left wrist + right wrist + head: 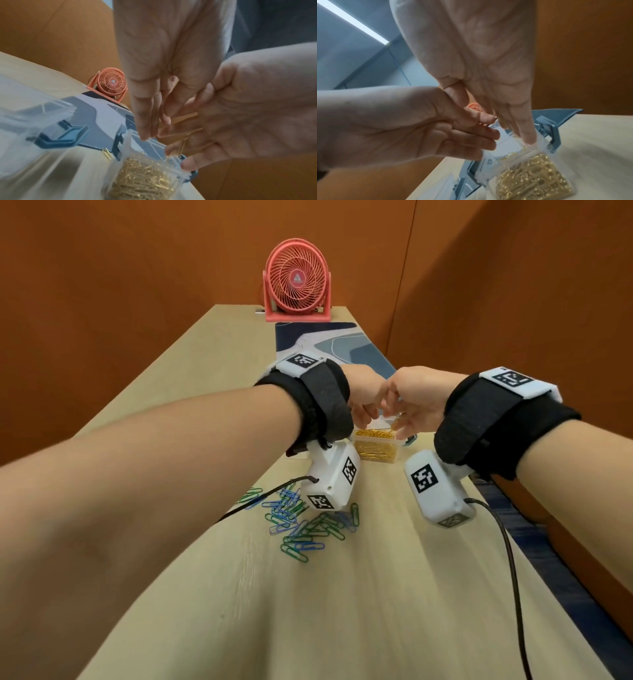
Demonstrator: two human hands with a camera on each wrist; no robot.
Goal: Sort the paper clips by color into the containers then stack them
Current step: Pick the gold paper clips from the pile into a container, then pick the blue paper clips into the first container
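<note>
A clear container (376,454) heaped with gold paper clips (144,178) stands mid-table; its wall (488,170) shows in the right wrist view. Both hands hover right over it. My right hand (394,419) holds a few gold clips (182,145) that dangle from its curled fingers (188,163) above the box. My left hand (368,414) points its straight fingers (145,129) down beside them and nothing shows in its grasp. A pile of blue and green clips (305,522) lies nearer to me. One loose gold clip (107,153) lies beside the box.
A second clear container with a blue latch (56,129) stands left of the gold one. Behind them lie a blue patterned mat (342,344) and a pink fan (297,280). Orange walls close in, and the table's right edge (513,529) is close by. Wrist cables (510,559) trail over the table.
</note>
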